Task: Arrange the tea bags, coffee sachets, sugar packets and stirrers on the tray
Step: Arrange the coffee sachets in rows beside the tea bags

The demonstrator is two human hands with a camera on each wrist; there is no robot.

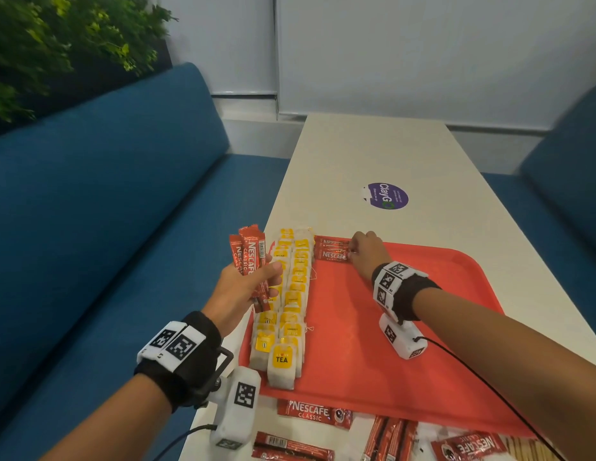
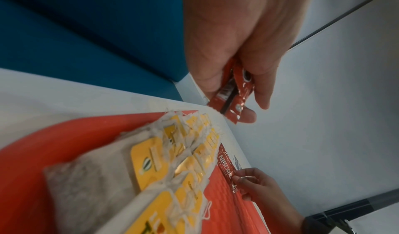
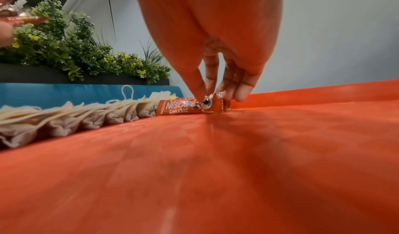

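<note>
A red tray (image 1: 406,344) lies on the white table (image 1: 389,154). Two rows of yellow-tagged tea bags (image 1: 290,301) run along the tray's left side. My left hand (image 1: 243,287) grips a bunch of red coffee sachets (image 1: 250,257) upright above the tray's left edge; the left wrist view shows the bunch (image 2: 231,97) between thumb and fingers. My right hand (image 1: 363,251) pinches the right end of a coffee sachet (image 1: 333,252) lying flat at the tray's far end beside the tea bags. In the right wrist view the fingertips (image 3: 200,97) press on that sachet (image 3: 183,108).
Several loose coffee sachets (image 1: 313,414) lie on the table near the tray's front edge, more at the bottom right (image 1: 469,445). A purple sticker (image 1: 386,196) marks the table's middle. Blue sofas (image 1: 107,194) flank the table; plants (image 1: 57,44) stand behind the left one.
</note>
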